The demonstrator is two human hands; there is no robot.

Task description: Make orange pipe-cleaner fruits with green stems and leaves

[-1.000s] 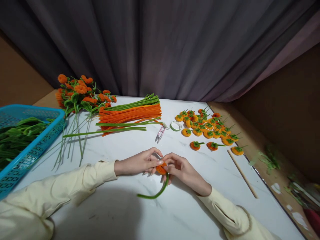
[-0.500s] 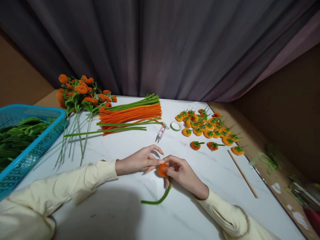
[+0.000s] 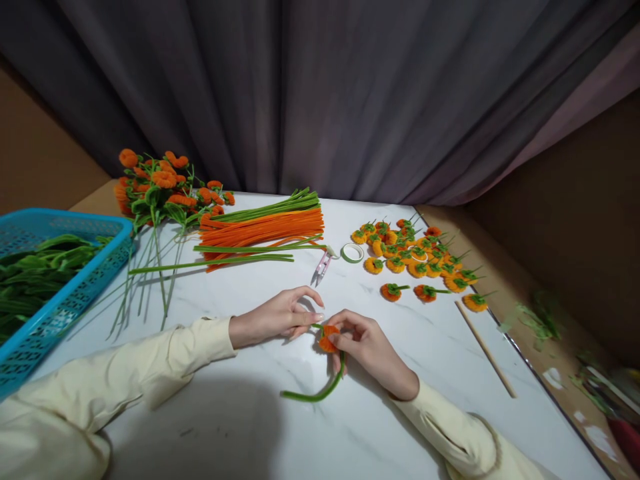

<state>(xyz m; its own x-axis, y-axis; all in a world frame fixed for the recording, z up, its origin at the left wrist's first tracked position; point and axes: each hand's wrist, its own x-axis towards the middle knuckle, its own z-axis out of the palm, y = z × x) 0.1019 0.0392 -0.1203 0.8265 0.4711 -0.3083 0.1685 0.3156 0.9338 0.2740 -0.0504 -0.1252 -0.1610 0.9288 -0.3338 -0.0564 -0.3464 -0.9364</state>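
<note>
In the head view, my right hand [image 3: 367, 347] pinches an orange pipe-cleaner flower [image 3: 327, 339] between thumb and fingers, just above the table. A green pipe cleaner [image 3: 320, 395] hangs from the flower's underside and curves off to the left. Its short green end shows on the flower's left side, where the thumb and a finger of my left hand [image 3: 285, 315] close on it. The left index finger arches above, free of the flower. Beyond my hands lie pink-handled thread snips [image 3: 322, 268] and a roll of green tape [image 3: 353, 253].
Several finished flower heads [image 3: 417, 268] lie at the right, beside a thin wooden stick [image 3: 485, 349]. Orange pipe cleaners [image 3: 265, 230] and green ones [image 3: 285, 205] lie at the back. Stemmed orange flowers [image 3: 164, 179] and a blue basket [image 3: 103, 267] of green leaves [image 3: 45, 273] stand left.
My left hand has drawn slightly left from the flower, and the short green end now shows between them. The flower has turned a little in my right hand.
</note>
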